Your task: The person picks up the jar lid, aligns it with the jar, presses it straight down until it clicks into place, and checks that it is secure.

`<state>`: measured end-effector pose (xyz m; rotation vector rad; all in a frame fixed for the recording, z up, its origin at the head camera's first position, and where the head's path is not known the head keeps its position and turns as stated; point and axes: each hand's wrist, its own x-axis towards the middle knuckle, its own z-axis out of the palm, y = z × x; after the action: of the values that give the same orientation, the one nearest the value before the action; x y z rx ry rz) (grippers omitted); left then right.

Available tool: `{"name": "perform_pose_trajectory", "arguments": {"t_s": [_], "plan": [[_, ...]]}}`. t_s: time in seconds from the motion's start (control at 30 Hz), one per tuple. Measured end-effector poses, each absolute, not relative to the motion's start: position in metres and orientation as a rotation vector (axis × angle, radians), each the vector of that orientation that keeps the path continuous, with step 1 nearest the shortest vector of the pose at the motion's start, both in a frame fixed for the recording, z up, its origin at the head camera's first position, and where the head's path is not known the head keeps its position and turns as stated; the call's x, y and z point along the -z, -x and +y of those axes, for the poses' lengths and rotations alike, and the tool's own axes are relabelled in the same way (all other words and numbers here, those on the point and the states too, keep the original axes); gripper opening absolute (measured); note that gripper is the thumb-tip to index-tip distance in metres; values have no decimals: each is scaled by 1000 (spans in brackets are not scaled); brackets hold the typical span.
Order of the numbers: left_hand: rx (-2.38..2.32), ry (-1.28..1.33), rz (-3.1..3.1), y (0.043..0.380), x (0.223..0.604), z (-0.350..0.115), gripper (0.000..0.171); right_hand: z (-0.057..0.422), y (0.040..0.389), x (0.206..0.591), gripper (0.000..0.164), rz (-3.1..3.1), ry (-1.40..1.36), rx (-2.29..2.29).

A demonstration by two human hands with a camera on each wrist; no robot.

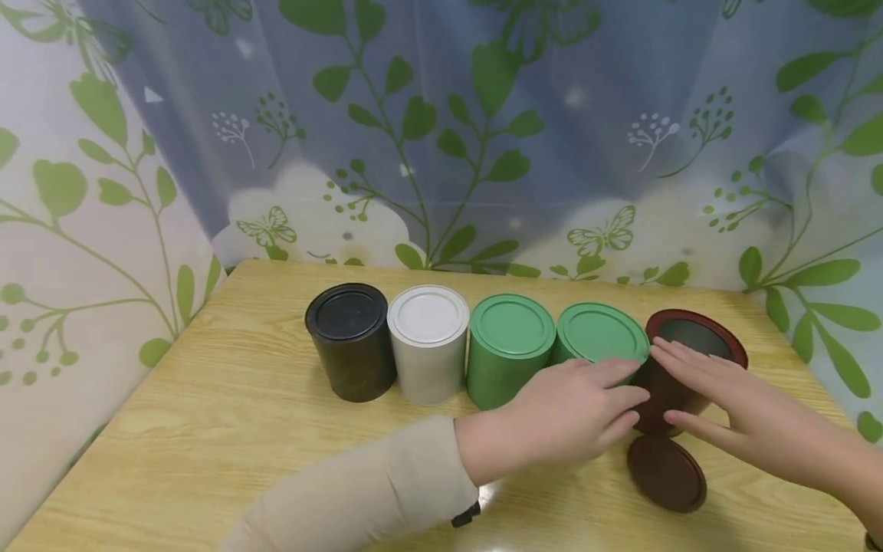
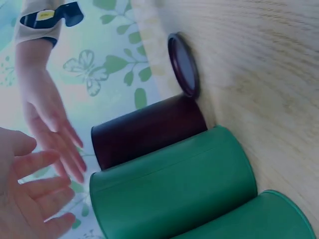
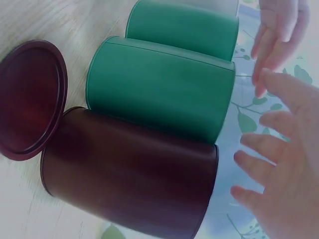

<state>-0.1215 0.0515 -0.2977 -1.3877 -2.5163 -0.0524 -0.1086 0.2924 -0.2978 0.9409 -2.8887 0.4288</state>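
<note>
A dark brown canister (image 3: 129, 164) stands at the right end of a row, its top uncovered and its dark inside showing in the head view. A round brown lid (image 1: 665, 474) leans at its base on the near side. My left hand (image 1: 572, 414) is over the front of the right-hand green canister (image 1: 602, 330), fingers extended toward the brown one. Above the brown canister's near side reaches my right hand (image 1: 738, 406), fingers straight and spread. Both hands are without any object, and the wrist views show them just beyond the canister tops.
Left along the row stand another green canister (image 1: 512, 326), a white canister (image 1: 428, 360) and a black canister (image 1: 352, 345), all lidded and side by side. They sit on a wooden table (image 1: 228, 429). A leaf-patterned curtain (image 1: 441, 138) hangs behind and at both sides.
</note>
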Motion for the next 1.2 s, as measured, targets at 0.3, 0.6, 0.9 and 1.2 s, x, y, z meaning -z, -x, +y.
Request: {"name": "perform_pose_trajectory", "arguments": {"t_s": [0.3, 0.6, 0.9, 1.2], "plan": [[150, 1574, -2430, 119, 309, 61, 33, 309, 88, 309, 83, -2756, -1015, -379], [77, 1581, -2759, 121, 330, 86, 35, 334, 82, 350, 72, -2796, -857, -429], [-34, 1466, -2969, 126, 355, 116, 31, 355, 89, 400, 70, -2862, -902, -546], [-282, 1454, -2976, 117, 380, 137, 36, 363, 93, 418, 69, -2923, -1041, -611]]}}
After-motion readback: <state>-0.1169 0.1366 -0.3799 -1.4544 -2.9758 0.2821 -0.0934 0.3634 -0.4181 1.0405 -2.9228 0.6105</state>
